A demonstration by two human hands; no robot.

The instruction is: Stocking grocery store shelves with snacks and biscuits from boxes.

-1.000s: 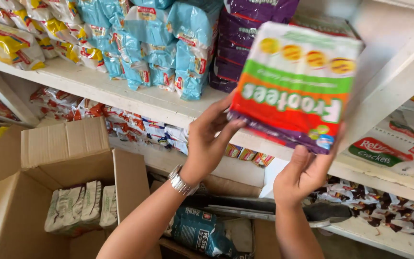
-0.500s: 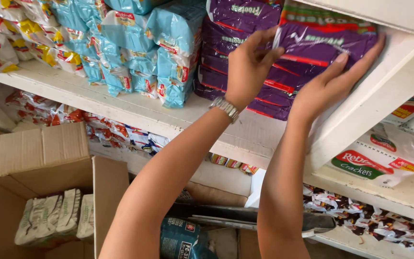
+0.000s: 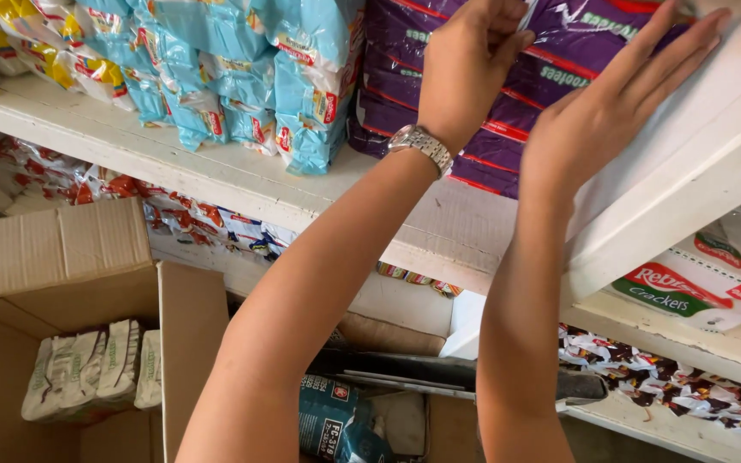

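Glossy purple packs stacked on a chipped white shelf [image 3: 242, 184]

Left hand [image 3: 465, 64] and right hand [image 3: 611, 111], fingers spread flat, press the crinkly purple packs [image 3: 482, 146]; blue packets [image 3: 302, 86] at nine o'clock.

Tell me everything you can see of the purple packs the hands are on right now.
The purple packs are glossy plastic wrappers with red edge stripes and green-and-white print, lying flat in a stack of several layers on the white shelf, against its right end. Light blue packs stand to their left. The left hand presses its fingers on the stack's upper front; the right hand lies flat, fingers spread, along its right side. The stack's top runs out of view.
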